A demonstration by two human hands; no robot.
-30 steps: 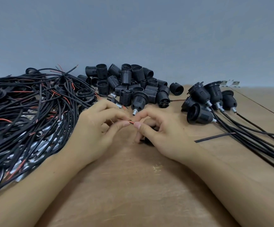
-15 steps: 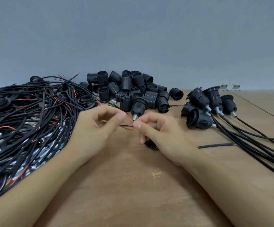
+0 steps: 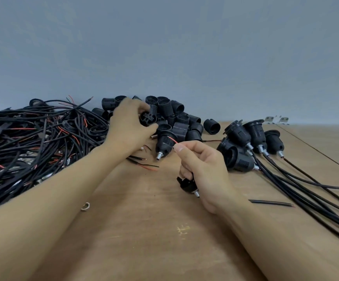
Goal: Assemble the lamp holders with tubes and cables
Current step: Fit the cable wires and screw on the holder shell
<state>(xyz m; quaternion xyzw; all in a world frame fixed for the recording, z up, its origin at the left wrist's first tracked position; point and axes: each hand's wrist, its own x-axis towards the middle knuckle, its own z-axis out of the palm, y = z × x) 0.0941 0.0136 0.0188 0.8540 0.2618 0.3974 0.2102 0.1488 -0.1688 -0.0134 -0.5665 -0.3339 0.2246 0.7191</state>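
A cable tangle (image 3: 32, 138) fills the left of the frame, cut off at the edge. At upper centre the left hand (image 3: 130, 126) curls round a black holder (image 3: 148, 119), partly hidden by its fingers, at the holder pile (image 3: 176, 120). Right of centre the right hand (image 3: 203, 165) pinches a red wire (image 3: 172, 139) at its fingertips; a black part (image 3: 186, 184) pokes out below its palm, mostly hidden. Assembled holders (image 3: 251, 138) lie at right.
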